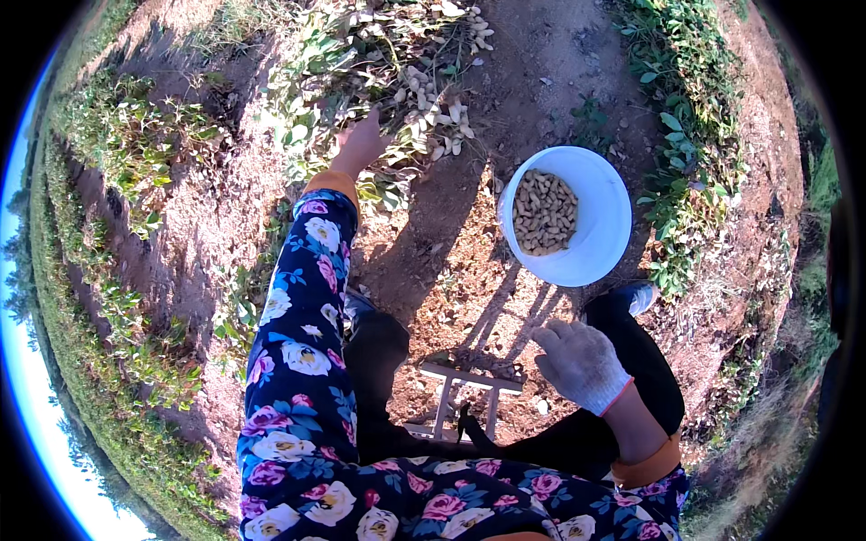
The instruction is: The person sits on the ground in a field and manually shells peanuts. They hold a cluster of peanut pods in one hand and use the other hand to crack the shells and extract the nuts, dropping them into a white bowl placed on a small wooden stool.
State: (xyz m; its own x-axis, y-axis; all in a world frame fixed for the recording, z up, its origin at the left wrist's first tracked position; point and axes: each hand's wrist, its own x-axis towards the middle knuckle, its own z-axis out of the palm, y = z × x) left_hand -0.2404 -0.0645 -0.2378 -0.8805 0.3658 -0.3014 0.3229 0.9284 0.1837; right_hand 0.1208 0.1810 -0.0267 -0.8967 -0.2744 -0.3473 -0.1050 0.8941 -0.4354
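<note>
My left hand (363, 140), bare, reaches into a heap of pulled peanut plants (325, 88) at the upper middle; its fingers are partly lost among the stems and leaves. Clusters of peanuts in their shells (433, 111) lie on the plants just right of it. My right hand (580, 362), in a soiled white knit glove, hovers over my bent right leg with its fingers slightly curled, and nothing shows in it. Ahead of that hand stands a white plastic bucket (604, 216), with unshelled peanuts (543, 212) gathered at its left side.
Part of a small stool frame (471, 376) shows between my legs. A row of leafy plants (676, 142) runs along the right, beyond the bucket. More green rows (135, 155) stretch away on the left over bare soil. My shoe (639, 297) is close to the bucket.
</note>
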